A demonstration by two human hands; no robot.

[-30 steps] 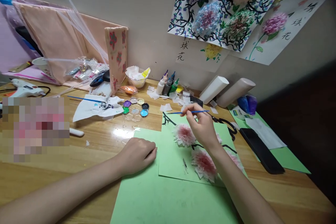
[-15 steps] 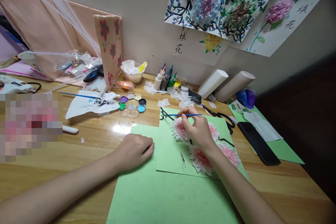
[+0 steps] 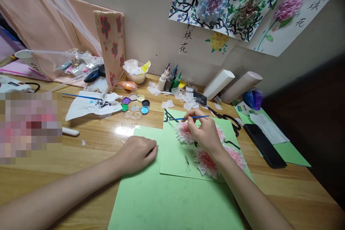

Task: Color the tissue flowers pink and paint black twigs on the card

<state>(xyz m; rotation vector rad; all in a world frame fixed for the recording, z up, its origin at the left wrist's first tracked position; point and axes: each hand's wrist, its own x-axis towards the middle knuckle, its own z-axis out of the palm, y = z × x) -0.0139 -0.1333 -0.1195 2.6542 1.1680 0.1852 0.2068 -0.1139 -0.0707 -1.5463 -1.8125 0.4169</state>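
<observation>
My right hand pinches a thin blue paintbrush over the upper left of a green paper sheet. The brush tip is at black painted branch lines in that corner. Several pink-and-white paper flowers are on this sheet, partly hidden by my right hand and forearm. My left hand rests with fingers curled under, beside the sheet's left edge, on a larger green sheet beneath. Nothing shows in it.
A paint palette and a stained tissue with another blue brush lie at left. Behind are paint bottles and paper scraps. Black scissors and a black phone lie right. A blurred patch covers the far left.
The brush tip has shifted slightly within the corner, and a further black stroke slants right from the branch lines. My left hand has stayed in place; the view has moved slightly.
</observation>
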